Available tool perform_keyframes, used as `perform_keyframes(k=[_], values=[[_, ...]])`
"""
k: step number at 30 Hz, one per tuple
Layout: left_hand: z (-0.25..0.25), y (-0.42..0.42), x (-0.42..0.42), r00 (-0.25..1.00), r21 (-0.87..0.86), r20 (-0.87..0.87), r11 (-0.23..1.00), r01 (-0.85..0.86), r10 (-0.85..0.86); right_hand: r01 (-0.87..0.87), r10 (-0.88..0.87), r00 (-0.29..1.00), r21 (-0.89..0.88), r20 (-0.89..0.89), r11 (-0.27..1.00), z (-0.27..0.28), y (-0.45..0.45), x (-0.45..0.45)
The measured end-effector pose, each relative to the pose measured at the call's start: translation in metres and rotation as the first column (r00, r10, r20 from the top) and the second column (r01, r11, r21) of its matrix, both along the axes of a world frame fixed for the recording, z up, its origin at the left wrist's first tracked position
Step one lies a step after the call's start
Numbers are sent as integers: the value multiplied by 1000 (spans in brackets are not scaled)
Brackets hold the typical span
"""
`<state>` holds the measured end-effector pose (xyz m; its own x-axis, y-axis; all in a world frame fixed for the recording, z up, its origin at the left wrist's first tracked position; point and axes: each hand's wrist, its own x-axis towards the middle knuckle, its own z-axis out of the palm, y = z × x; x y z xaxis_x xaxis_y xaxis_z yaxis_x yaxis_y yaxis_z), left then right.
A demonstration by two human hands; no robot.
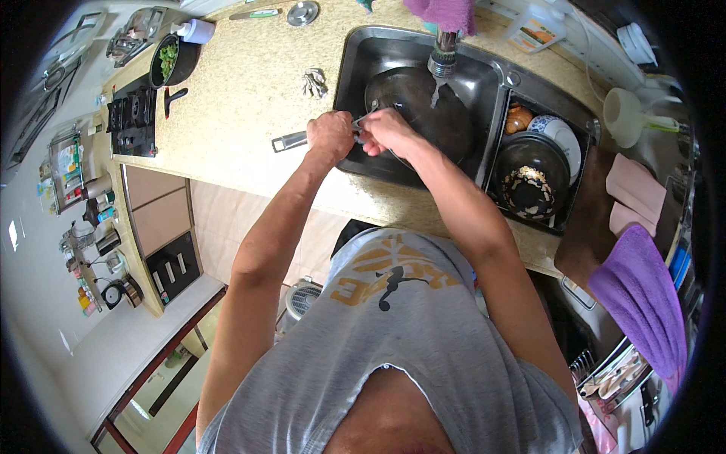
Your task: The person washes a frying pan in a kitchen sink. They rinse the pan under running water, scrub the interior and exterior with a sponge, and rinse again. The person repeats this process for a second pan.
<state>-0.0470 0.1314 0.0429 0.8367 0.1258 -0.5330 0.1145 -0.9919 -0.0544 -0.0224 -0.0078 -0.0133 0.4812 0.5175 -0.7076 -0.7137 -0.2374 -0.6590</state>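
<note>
A large dark wok (454, 127) lies in the left basin of the steel sink (351, 62), below the faucet (442, 59), and water runs into it. Its metal handle (290, 141) reaches out over the counter to the left. My left hand (330, 135) is closed around that handle. Just right of it, my right hand (385, 131) is at the handle's inner end by the wok's rim, fingers curled; whether it grips the handle or something small is hidden.
The right basin holds a dark bowl with food remains (530, 176), a patterned plate (558, 133) and a brown round item (517, 119). On the counter (249, 74) are a crumpled grey cloth or scrubber (314, 83), a knife (255, 14), a metal lid (303, 13) and a pot of greens (170, 59).
</note>
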Motion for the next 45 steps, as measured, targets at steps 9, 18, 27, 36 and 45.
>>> perform_keyframes(k=[9,18,27,36,45], values=[[-9,-2,-2,999,-19,33,1000,-16,16,313,-286,941,142,-182,939,-5,1,-16],[0,-16,-2,999,7,30,1000,24,-24,-49,51,998,-69,25,996,1,-11,11],[-2,-13,-2,999,-19,-25,999,-43,43,690,-612,722,269,-321,673,-21,-68,21],[-16,7,-5,997,-73,-34,994,-78,76,602,-519,797,332,-309,726,-24,-49,9],[-22,7,-3,996,-43,-35,995,-84,83,384,-351,918,183,-187,905,-18,-7,-19]])
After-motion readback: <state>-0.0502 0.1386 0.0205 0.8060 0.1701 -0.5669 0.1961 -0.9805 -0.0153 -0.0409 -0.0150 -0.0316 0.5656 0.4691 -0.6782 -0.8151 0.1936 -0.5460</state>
